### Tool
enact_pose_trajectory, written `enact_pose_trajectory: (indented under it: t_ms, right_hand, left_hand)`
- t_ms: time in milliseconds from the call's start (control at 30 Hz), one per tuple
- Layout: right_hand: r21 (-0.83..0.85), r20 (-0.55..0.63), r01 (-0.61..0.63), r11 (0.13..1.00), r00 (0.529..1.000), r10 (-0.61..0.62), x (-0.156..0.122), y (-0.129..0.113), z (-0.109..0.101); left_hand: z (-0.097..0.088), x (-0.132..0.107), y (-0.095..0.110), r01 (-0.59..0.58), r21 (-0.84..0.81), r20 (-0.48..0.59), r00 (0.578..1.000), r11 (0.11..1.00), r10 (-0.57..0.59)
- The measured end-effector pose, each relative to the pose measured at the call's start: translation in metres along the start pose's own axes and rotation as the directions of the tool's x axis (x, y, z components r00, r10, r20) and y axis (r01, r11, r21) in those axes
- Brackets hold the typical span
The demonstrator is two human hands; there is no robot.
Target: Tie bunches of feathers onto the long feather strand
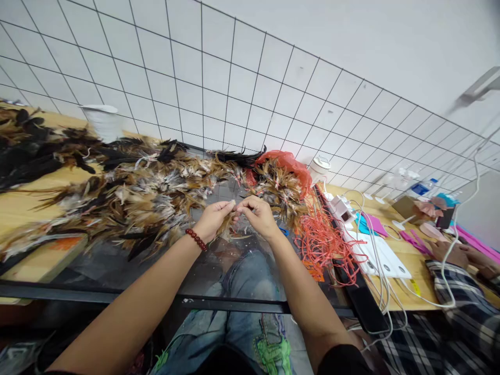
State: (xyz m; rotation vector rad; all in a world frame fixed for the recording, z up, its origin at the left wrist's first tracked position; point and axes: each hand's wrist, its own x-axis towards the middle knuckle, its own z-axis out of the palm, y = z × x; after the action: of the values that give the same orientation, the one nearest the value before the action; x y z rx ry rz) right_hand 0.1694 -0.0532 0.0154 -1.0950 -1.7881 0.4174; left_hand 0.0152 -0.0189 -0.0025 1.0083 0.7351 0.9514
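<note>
My left hand (215,217), with a red bead bracelet on its wrist, pinches a small brown feather bunch (225,228) that hangs below its fingers. Close beside it my right hand (257,212) has its thumb and fingertips pressed together at the quill end; whether it grips the quills or something thin there is too small to tell. Behind and left of both hands spreads a large heap of brown, white and black feathers (148,192). A second feather pile (281,187) lies beyond my right hand, partly over a red plastic bag (289,161).
Red plastic strips (320,239) lie tangled at the right. Further right are a white power strip (344,216), loose cables, a black phone (363,302) and a co-worker's plaid sleeve (453,286). A wire grid (234,78) stands behind the table; its dark front edge (148,299) crosses below my forearms.
</note>
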Motion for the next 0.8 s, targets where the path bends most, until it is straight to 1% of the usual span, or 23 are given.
enact_pose_trajectory:
  t_ms: [100,200,267,333,433,467,500,533,600,667,733,800]
  right_hand:
    - [-0.08,-0.091,0.034,0.996,0.995,-0.041,-0.001,0.003,0.006]
    - [-0.107,-0.125,0.049,0.993,0.99,-0.062,-0.002,0.005,0.008]
    - [-0.087,-0.131,0.044,0.995,0.99,-0.055,-0.003,0.005,0.009]
    - [-0.043,-0.154,-0.001,0.999,0.988,-0.006,-0.003,0.007,0.01]
    - [0.11,-0.223,-0.162,0.981,0.958,0.183,-0.001,0.012,0.011]
    - [0.182,-0.211,-0.21,0.961,0.946,0.246,-0.001,0.014,0.01]
    - [0.253,-0.171,-0.243,0.937,0.941,0.291,0.0,0.016,0.009]
    - [0.314,-0.11,-0.263,0.912,0.944,0.31,0.0,0.017,0.009]
    - [0.409,0.014,-0.274,0.87,0.955,0.295,0.0,0.017,0.008]
    - [0.476,0.091,-0.275,0.835,0.96,0.264,-0.001,0.015,0.009]
    - [0.524,0.12,-0.278,0.805,0.96,0.254,-0.002,0.012,0.01]
    - [0.536,0.109,-0.278,0.797,0.959,0.261,-0.002,0.01,0.01]
  left_hand:
    - [0.001,-0.002,0.0,0.013,0.005,0.037,0.999,1.0,-0.013]
    - [0.0,-0.002,-0.001,0.032,0.011,0.058,0.998,0.999,-0.032]
    - [-0.001,-0.002,-0.001,0.035,0.02,0.075,0.997,0.999,-0.036]
    - [-0.001,-0.002,-0.001,0.02,0.027,0.086,0.996,0.999,-0.022]
    - [-0.001,-0.002,0.0,-0.004,0.037,0.097,0.995,0.999,0.0]
    - [-0.001,-0.002,0.001,-0.005,0.04,0.103,0.995,0.999,0.001]
    - [0.0,-0.002,0.001,-0.006,0.04,0.108,0.994,0.999,0.001]
    - [0.0,-0.003,0.002,-0.006,0.039,0.115,0.993,0.999,0.001]
    - [0.001,-0.004,0.003,-0.007,0.031,0.136,0.991,0.999,0.003]
    - [0.001,-0.005,0.003,-0.003,0.029,0.164,0.986,1.0,-0.001]
    - [0.001,-0.007,0.003,0.01,0.045,0.196,0.981,0.999,-0.018]
    - [0.0,-0.008,0.003,0.032,0.062,0.227,0.973,0.998,-0.046]
